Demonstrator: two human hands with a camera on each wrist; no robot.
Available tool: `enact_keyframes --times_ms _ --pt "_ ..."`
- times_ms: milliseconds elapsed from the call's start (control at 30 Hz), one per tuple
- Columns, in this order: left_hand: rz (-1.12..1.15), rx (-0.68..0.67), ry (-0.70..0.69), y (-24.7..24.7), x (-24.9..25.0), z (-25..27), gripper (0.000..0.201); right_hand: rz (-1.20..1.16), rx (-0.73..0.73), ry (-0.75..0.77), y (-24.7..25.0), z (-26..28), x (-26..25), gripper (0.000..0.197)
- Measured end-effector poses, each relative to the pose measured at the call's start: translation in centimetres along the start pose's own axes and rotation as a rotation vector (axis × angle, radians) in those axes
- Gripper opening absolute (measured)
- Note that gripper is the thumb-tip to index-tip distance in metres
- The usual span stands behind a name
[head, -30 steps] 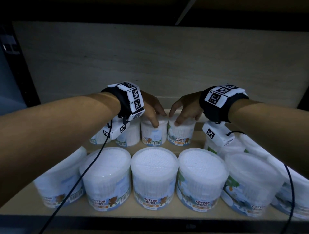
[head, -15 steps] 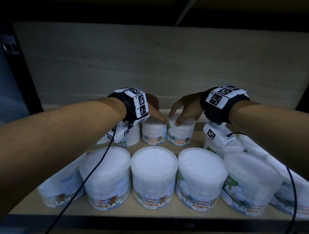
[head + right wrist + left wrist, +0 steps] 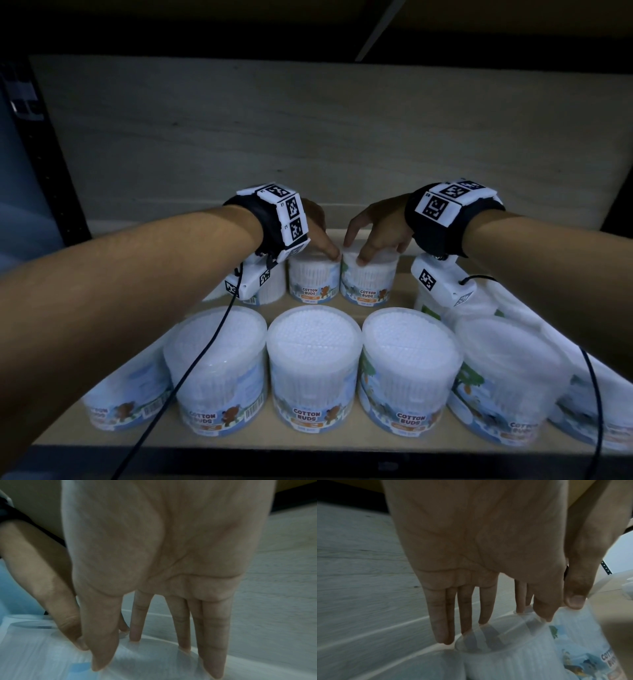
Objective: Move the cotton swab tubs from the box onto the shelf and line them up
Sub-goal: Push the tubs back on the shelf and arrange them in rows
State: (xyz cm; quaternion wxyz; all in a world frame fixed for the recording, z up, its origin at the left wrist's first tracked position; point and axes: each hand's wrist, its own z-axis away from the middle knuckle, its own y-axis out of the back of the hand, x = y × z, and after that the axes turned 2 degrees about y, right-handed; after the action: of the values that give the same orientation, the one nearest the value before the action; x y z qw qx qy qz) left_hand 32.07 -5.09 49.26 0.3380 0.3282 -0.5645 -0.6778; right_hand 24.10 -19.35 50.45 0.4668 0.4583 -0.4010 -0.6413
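Observation:
Two small clear cotton swab tubs stand side by side in the back row of the shelf. My left hand (image 3: 322, 240) grips the left tub (image 3: 313, 277) from above. In the left wrist view its fingers (image 3: 465, 615) reach over the far rim of the tub (image 3: 513, 655) and the thumb sits at the near rim. My right hand (image 3: 373, 236) grips the right tub (image 3: 370, 277) the same way, with its fingers (image 3: 211, 635) spread on the lid (image 3: 154, 655). The two tubs touch, both labels facing front.
A front row of several larger-looking tubs (image 3: 313, 359) fills the shelf board (image 3: 239, 442) near its edge. More tubs sit behind my left wrist (image 3: 274, 291) and under my right forearm (image 3: 534, 342). A wood back panel (image 3: 308, 137) closes the shelf, with a dark post (image 3: 51, 171) on the left.
My left hand has turned its tub so the label faces front and slid it right against the right tub. The right hand has stayed on its tub.

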Motion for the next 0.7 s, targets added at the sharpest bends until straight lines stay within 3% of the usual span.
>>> enact_keyframes --times_ms 100,367,700 --pt "-0.044 -0.030 -0.014 0.1 0.5 0.4 0.058 0.006 -0.018 -0.004 0.0 0.5 -0.1 0.046" --pt "-0.208 -0.038 -0.053 -0.1 1.0 2.0 0.064 0.059 -0.031 0.018 -0.3 2.9 -0.7 0.045" --pt "-0.144 0.026 -0.036 -0.6 1.2 4.6 0.061 0.106 -0.015 0.040 -1.1 6.5 -2.0 0.045"
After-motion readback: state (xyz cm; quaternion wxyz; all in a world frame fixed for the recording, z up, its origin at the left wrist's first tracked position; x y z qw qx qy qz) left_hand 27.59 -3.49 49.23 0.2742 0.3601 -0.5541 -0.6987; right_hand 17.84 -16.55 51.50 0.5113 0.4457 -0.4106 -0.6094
